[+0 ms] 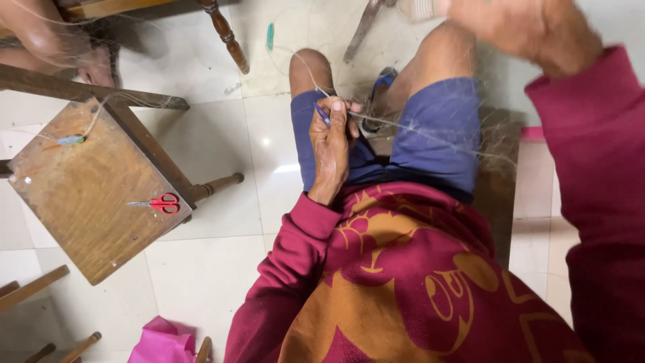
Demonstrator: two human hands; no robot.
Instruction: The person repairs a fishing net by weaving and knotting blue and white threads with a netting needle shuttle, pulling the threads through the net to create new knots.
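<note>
My left hand (331, 144) rests on my left thigh, over my blue shorts (437, 134). Its fingers pinch a small blue netting needle (322, 114) together with fine clear net threads (430, 138). The threads run from that hand across my lap to the right. My right hand (531, 27) is raised at the top right, blurred, in a maroon sleeve. A pale object (418, 8) shows at its fingertips; its grip is unclear.
A wooden stool (80, 202) to my left carries red scissors (160, 203) and a light blue needle (70, 140) with thread. Another person's bare leg (40, 40) is at the top left. A pink bag (161, 344) lies on the tiled floor; chair legs (225, 33) stand ahead.
</note>
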